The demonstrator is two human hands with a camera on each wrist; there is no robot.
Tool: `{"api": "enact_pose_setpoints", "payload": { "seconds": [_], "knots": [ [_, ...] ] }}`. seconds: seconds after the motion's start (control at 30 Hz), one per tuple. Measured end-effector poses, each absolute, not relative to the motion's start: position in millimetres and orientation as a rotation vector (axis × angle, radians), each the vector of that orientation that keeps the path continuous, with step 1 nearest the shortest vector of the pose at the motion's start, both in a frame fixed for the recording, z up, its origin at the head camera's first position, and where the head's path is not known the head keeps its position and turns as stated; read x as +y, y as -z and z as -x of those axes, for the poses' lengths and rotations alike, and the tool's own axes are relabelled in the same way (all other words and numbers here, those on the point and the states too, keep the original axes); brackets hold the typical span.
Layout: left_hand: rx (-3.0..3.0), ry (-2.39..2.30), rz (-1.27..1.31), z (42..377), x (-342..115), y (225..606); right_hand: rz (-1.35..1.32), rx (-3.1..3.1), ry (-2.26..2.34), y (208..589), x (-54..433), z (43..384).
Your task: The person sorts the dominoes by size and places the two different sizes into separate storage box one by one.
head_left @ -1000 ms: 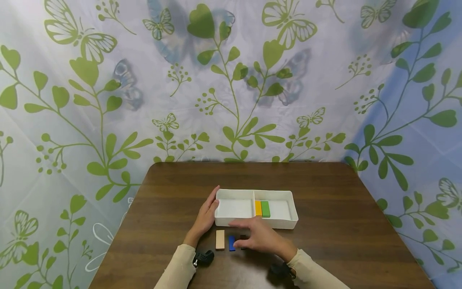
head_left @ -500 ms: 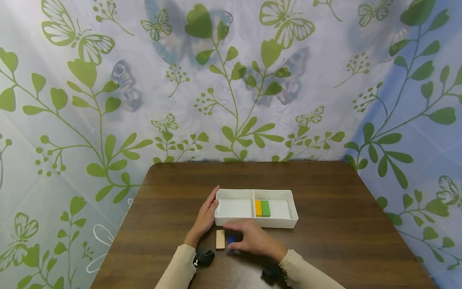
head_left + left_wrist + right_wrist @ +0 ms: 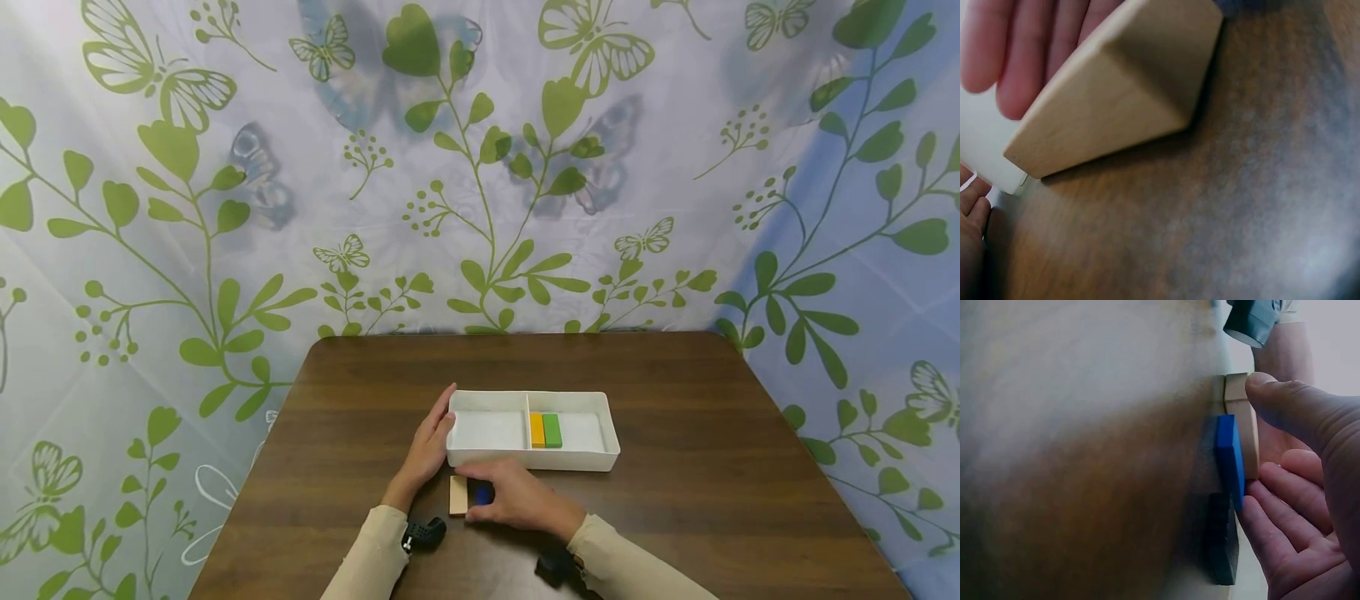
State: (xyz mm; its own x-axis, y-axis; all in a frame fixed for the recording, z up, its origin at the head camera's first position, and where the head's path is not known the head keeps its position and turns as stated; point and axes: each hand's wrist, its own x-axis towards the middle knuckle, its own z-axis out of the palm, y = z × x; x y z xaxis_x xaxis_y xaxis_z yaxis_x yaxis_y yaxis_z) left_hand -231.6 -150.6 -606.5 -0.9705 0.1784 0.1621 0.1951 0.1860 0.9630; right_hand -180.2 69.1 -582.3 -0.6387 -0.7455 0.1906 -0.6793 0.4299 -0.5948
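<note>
A pale wooden block (image 3: 458, 497) lies on the table in front of a white two-part tray (image 3: 570, 461). My right hand (image 3: 517, 498) reaches over it, thumb and fingers spread apart and close to its two ends. In the right wrist view the thumb tip overlaps one end of the block. Under that palm, a blue block (image 3: 1229, 456) and a dark block (image 3: 1222, 540) stand in a row with the wooden one. My left hand (image 3: 426, 450) rests with straight fingers along the tray's left end.
Inside the tray's right compartment, a yellow block (image 3: 537, 431) and a green block (image 3: 552, 431) lie side by side against the divider. The brown table (image 3: 697, 467) extends around the tray. Behind it hangs a leaf-and-butterfly cloth (image 3: 480, 167).
My right hand has moved left, from over the dark and blue blocks to the wooden block. My left hand has stayed at the tray's end.
</note>
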Motion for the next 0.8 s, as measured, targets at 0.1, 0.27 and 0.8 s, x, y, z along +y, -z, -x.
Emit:
{"api": "enact_pose_setpoints", "payload": {
  "seconds": [0.1,0.27,0.8],
  "knots": [
    [-2.416,1.958,0.379,232,-150,606,1.278,2.562,0.987,585,68,181],
    [-2.405,1.961,0.381,233,-151,607,1.284,2.556,1.008,587,66,182],
    [-2.473,1.979,0.436,221,-152,576,1.273,2.541,1.037,587,65,180]
  ]
}}
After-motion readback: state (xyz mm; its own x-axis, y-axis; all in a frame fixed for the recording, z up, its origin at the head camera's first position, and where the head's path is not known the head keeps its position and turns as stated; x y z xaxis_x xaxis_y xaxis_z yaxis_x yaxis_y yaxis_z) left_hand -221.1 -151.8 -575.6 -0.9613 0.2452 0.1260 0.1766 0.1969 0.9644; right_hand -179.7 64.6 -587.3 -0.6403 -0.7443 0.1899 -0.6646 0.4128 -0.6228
